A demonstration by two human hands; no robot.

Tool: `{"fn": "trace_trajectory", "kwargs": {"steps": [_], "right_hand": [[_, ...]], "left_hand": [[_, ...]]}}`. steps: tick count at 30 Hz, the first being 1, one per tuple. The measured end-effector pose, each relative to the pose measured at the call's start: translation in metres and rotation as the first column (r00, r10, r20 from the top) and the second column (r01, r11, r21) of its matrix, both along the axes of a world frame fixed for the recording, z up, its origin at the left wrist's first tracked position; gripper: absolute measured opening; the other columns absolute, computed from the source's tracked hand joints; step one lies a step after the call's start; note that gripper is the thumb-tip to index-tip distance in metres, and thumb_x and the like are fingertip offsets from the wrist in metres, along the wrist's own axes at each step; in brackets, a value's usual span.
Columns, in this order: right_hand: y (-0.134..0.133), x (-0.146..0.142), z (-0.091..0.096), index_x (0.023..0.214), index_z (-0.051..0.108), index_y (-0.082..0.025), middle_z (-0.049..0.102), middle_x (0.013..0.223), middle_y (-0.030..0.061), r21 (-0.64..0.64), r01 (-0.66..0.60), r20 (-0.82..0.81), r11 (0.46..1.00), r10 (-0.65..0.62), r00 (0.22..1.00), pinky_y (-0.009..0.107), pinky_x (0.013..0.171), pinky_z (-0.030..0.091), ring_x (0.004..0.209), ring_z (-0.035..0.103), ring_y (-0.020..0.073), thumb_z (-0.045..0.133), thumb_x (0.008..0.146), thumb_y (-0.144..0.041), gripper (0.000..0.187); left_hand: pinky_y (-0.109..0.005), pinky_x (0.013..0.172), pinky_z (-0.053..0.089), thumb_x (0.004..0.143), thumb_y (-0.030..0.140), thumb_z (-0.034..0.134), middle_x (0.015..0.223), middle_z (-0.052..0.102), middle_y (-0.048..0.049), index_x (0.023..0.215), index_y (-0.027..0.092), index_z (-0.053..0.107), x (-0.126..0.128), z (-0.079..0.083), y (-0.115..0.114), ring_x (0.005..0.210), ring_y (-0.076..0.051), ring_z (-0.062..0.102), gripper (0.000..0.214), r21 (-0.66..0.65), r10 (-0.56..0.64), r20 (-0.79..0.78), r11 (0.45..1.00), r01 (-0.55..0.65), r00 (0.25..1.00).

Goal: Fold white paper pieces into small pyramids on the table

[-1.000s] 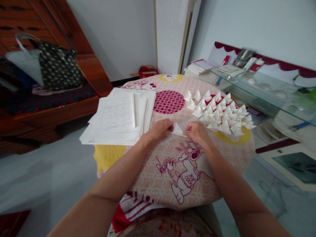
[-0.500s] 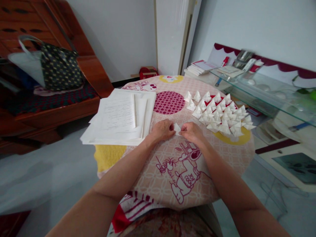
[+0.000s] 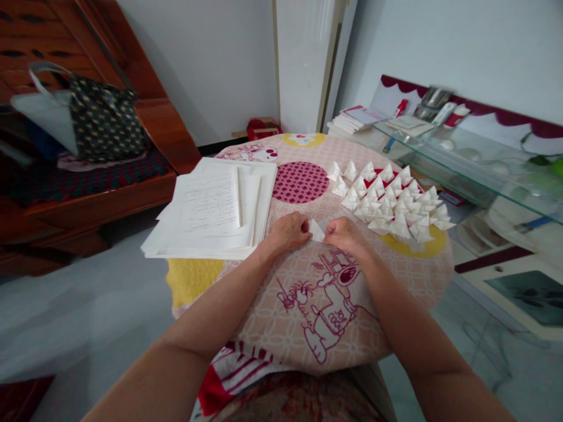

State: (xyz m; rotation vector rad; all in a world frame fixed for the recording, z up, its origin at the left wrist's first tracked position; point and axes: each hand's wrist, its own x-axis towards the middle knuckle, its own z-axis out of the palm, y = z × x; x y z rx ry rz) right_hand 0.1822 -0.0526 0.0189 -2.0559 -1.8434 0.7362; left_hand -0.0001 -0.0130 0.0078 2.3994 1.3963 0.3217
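A small white folded paper (image 3: 316,230), triangular at the top, lies between my two hands near the middle of the round table. My left hand (image 3: 290,230) is closed, its fingertips pinching the paper's left side. At the right corner, the curled fingers of my right hand (image 3: 343,235) grip the paper's edge. Several finished-looking folded paper boats (image 3: 387,202) stand in close rows to the right of my right hand. Left of my left hand lies a stack of white paper sheets (image 3: 206,205), the top ones bearing faint print.
A patterned pink tablecloth (image 3: 303,281) covers the table. At the right stands a glass-topped cabinet (image 3: 475,170) with metal containers (image 3: 435,102) and papers on it. A wooden bench (image 3: 162,123) with a dotted bag (image 3: 103,120) is at the left.
My right hand has shifted slightly right along the paper, its fingers curling more, and more of the paper shows. My left hand stays in place.
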Motion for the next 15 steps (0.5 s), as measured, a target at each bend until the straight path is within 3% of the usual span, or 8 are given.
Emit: {"fn": "trace_trajectory", "kwargs": {"steps": [7,12,15], "right_hand": [[-0.010,0.023,0.011,0.060,0.066,-0.017,0.054,0.046,-0.0042,-0.047,0.017,0.000,0.999,-0.017,1.000,0.023,0.046,0.032,0.045,0.050,0.0106,0.066,0.065,-0.009,0.010],[-0.007,0.013,0.005,0.076,0.070,-0.018,0.061,0.055,-0.0033,0.120,-0.006,-0.232,0.993,0.034,0.972,0.022,0.048,0.034,0.047,0.053,0.0109,0.066,0.078,-0.022,0.007],[-0.003,-0.004,-0.001,0.076,0.071,-0.017,0.066,0.063,-0.0005,0.183,-0.082,-0.167,0.980,0.113,0.979,0.023,0.054,0.037,0.057,0.057,0.0124,0.069,0.078,-0.020,0.004]], "left_hand": [[-0.034,0.076,0.047,0.081,0.025,0.066,0.091,0.068,-0.0077,0.082,0.017,0.067,0.000,0.004,0.000,0.081,-0.020,0.059,0.008,-0.019,-0.004,0.018,1.000,0.004,1.000],[-0.034,0.076,0.047,0.081,0.026,0.066,0.090,0.068,-0.0075,0.082,0.017,0.069,0.000,0.005,0.000,0.079,-0.019,0.059,0.009,-0.022,0.000,0.035,1.000,0.001,0.999],[-0.033,0.075,0.046,0.081,0.027,0.066,0.089,0.068,-0.0070,0.083,0.017,0.069,-0.001,0.003,0.001,0.078,-0.019,0.060,0.011,-0.029,-0.005,0.034,1.000,0.006,0.999]]}}
